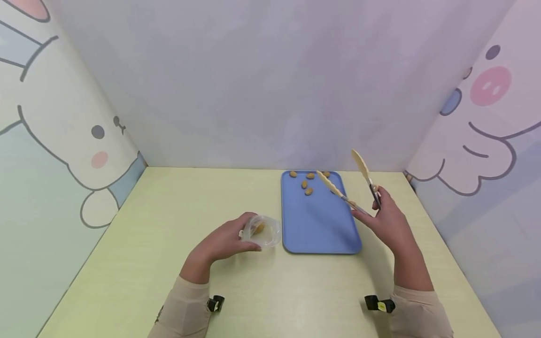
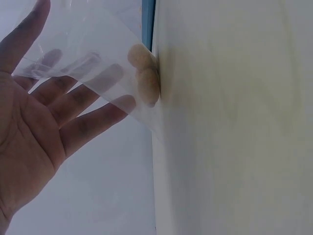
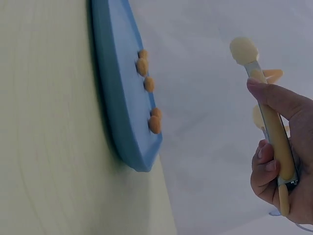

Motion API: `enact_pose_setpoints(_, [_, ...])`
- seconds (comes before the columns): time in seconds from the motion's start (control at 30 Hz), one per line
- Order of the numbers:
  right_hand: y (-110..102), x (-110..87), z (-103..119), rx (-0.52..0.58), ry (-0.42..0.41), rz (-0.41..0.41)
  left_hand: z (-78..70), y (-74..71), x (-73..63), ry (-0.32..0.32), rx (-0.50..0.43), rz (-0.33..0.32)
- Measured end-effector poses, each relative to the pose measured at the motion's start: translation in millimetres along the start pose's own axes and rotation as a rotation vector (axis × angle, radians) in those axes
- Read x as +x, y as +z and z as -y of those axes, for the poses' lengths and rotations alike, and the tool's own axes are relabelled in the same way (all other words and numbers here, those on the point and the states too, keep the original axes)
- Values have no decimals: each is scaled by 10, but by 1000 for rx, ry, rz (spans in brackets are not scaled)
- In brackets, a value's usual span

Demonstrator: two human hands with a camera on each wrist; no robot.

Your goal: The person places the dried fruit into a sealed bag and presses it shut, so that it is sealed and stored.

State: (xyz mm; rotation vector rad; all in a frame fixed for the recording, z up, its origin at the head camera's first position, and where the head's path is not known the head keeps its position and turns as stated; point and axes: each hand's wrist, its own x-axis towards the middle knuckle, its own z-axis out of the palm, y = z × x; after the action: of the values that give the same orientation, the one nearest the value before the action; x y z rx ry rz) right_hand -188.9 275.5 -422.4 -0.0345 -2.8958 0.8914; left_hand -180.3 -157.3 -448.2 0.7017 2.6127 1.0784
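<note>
My left hand (image 1: 228, 237) holds a clear plastic cup (image 1: 274, 231), its thumb on one side and its fingers along the other. Inside the cup lie brown oval nuts (image 2: 148, 87), two of them showing in the left wrist view. My right hand (image 1: 390, 220) grips a pair of tongs (image 3: 274, 132) with cream-coloured tips, its arms spread wide apart with nothing between them. The tongs are over the right side of a blue tray (image 1: 319, 225). Several more brown nuts (image 1: 309, 191) lie toward the tray's far end; one tong arm partly covers some of them.
A pale yellow table (image 1: 190, 192) carries the tray, which sits right of the cup. Behind it stands a plain pale wall (image 1: 262, 94). Side panels with cartoon animals (image 1: 492, 94) close in the left and right. Black wrist straps (image 1: 380, 304) are on both sleeves.
</note>
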Motion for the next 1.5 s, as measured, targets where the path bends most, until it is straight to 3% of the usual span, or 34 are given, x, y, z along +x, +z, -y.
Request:
enact_pose_setpoints(0.37, [154,95,-178,-139,54,59,28,13,2,9,0,-7])
enact_pose_setpoints(0.7, [273,108,-252,-171,144,144,15,10,4,-6,7,-3])
enact_pose_setpoints(1.5, [308,105,-289,-240,122,199,10,8,7,-15,13,6])
